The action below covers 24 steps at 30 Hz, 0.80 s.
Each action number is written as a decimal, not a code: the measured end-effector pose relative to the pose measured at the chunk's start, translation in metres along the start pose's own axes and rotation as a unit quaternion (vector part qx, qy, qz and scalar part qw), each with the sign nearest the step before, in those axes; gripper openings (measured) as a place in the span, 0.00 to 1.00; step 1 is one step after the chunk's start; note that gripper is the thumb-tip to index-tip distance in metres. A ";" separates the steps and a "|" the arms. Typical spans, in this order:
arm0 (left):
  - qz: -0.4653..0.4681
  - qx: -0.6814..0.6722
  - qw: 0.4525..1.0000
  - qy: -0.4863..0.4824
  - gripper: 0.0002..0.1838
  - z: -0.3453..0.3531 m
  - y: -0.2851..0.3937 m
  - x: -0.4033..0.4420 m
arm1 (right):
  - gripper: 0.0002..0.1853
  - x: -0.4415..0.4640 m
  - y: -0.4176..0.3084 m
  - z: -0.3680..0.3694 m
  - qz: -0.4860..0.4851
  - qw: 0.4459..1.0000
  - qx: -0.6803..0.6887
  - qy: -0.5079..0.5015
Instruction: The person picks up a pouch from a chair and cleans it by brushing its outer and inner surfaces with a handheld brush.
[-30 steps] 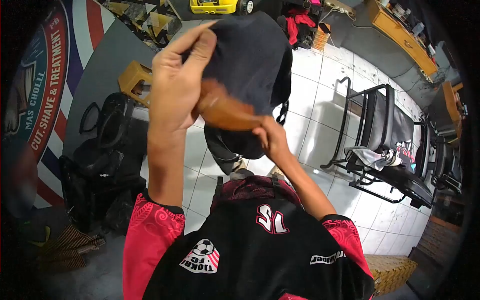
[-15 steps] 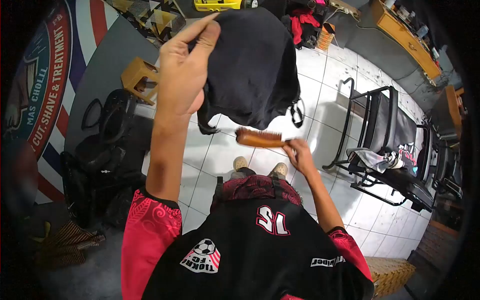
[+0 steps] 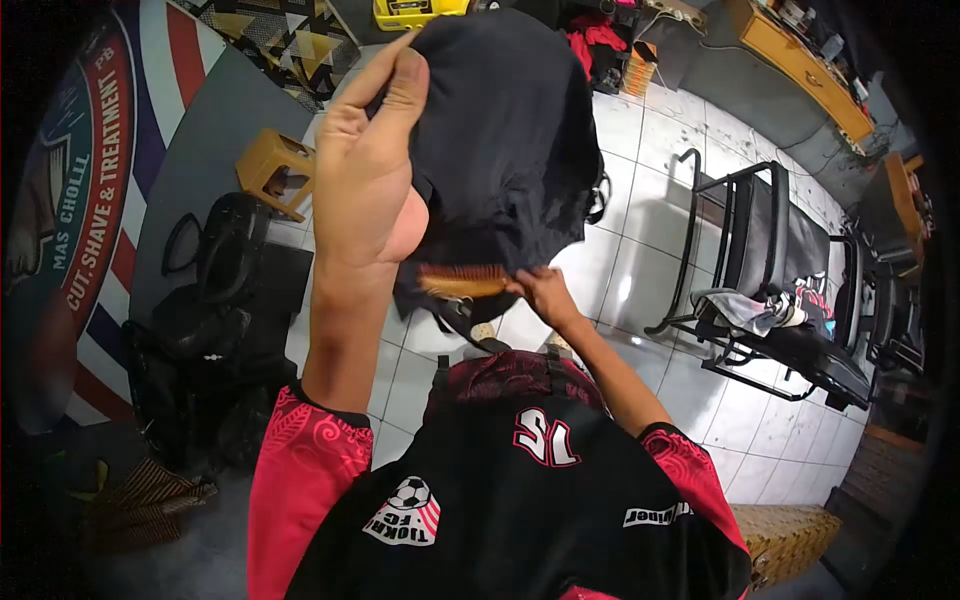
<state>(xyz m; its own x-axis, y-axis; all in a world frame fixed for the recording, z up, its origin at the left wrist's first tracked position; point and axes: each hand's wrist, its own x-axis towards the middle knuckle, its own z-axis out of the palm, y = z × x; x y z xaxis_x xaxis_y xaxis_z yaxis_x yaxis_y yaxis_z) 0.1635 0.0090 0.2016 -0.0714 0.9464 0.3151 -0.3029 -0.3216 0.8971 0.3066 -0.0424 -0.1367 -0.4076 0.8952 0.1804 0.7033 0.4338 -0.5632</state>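
My left hand (image 3: pixel 370 180) is raised and pinches the upper left edge of a black fabric bag (image 3: pixel 505 130). The bag hangs down in front of me, with thin straps dangling from its lower part. In my right hand (image 3: pixel 548 298) is a wooden brush (image 3: pixel 462 284), held by the handle end with its reddish-brown bristles facing up. The brush lies across the bag's lower edge, and its bristles appear to touch the fabric there.
A black-framed chair (image 3: pixel 765 270) with a crumpled cloth (image 3: pixel 740 312) on it stands at the right. To the left are a tan stool (image 3: pixel 275 170) and a black padded chair (image 3: pixel 215 290). A wooden drawer table (image 3: pixel 805 65) is along the far wall, above white floor tiles (image 3: pixel 640 250).
My right hand has moved the brush up and left, from below the bag onto its lower edge. The bag's bottom has swung and crumpled; my left hand keeps its hold.
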 end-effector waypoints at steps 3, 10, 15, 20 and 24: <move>0.031 -0.014 0.999 0.042 0.13 -0.003 0.002 0.002 | 0.20 -0.067 0.067 0.076 0.077 0.954 -0.197 -0.214; 0.039 0.062 0.997 0.009 0.13 -0.015 -0.012 0.007 | 0.12 -0.058 0.030 -0.060 0.041 0.998 0.040 0.025; 0.003 0.113 0.988 -0.106 0.13 -0.003 -0.025 -0.001 | 0.11 0.029 -0.043 -0.149 0.048 0.880 0.335 0.334; -0.004 0.154 0.975 -0.158 0.15 -0.002 -0.030 -0.006 | 0.12 0.055 -0.072 -0.157 0.102 0.817 0.492 0.285; -0.013 0.042 0.998 -0.035 0.13 -0.012 -0.023 0.001 | 0.09 0.024 -0.054 -0.096 -0.039 0.938 0.243 0.244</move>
<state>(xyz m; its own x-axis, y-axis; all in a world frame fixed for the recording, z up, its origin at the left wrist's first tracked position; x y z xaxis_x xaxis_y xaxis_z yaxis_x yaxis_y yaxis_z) 0.1587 0.0175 0.1777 0.0026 0.9508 0.3099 -0.2228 -0.3016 0.9271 0.3148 -0.0350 -0.0247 -0.0480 0.8543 0.5176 0.2852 0.5083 -0.8126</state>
